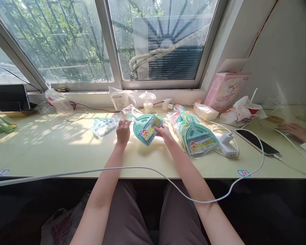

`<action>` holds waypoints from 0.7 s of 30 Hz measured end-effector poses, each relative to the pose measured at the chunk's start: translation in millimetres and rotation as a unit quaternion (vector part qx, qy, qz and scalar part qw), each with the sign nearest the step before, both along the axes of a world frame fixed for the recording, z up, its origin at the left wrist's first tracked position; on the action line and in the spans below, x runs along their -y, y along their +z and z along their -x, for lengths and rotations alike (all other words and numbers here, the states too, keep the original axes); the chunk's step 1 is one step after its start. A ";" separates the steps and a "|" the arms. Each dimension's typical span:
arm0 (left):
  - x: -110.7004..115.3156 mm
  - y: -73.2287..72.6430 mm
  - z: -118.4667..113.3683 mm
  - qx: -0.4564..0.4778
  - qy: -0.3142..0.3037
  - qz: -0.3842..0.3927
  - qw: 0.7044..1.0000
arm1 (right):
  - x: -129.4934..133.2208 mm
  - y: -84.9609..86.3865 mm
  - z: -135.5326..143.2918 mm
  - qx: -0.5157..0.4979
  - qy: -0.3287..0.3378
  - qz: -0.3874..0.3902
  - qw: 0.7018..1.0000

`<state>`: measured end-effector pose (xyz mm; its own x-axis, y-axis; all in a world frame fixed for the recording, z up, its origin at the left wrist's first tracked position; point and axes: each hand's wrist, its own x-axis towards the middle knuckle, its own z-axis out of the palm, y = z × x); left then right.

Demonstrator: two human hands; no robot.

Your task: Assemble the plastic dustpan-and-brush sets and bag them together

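My right hand [164, 132] is closed on the lower right edge of a mint-green mini dustpan and brush set [140, 127], lifted at an angle over the table. A printed yellow label crosses its grey bristles. My left hand [123, 132] is closed just left of the dustpan's handle, fingers curled; whatever they pinch is hidden. Crumpled clear plastic [130, 109] shows right behind these fingertips. Farther left lies another bagged green set [103, 126]. To the right of my right hand is a pile of bagged dustpan sets [199, 136], green on top with pink edges below.
A white cable [148, 167] loops across in front of my forearms. Along the right are a white charger [228, 148], a phone [257, 142], a pink box [225, 90] and another person's hand [295, 131]. A lidded plastic cup [148, 103] stands by the window.
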<state>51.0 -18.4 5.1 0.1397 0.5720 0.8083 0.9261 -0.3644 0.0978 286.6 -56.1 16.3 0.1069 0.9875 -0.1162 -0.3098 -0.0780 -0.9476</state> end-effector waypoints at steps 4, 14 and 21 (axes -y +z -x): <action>8.3 6.0 -9.2 -0.005 -0.068 -0.028 0.997 | 1.6 -2.0 11.4 0.008 0.018 -0.019 1.000; 23.5 15.0 -26.7 -0.027 -0.173 -0.005 0.985 | 0.0 -5.2 22.0 -0.045 -0.093 -0.061 0.993; 30.9 14.2 -27.5 -0.019 -0.170 0.040 0.984 | 4.5 -6.3 30.2 -0.028 -0.110 -0.103 0.988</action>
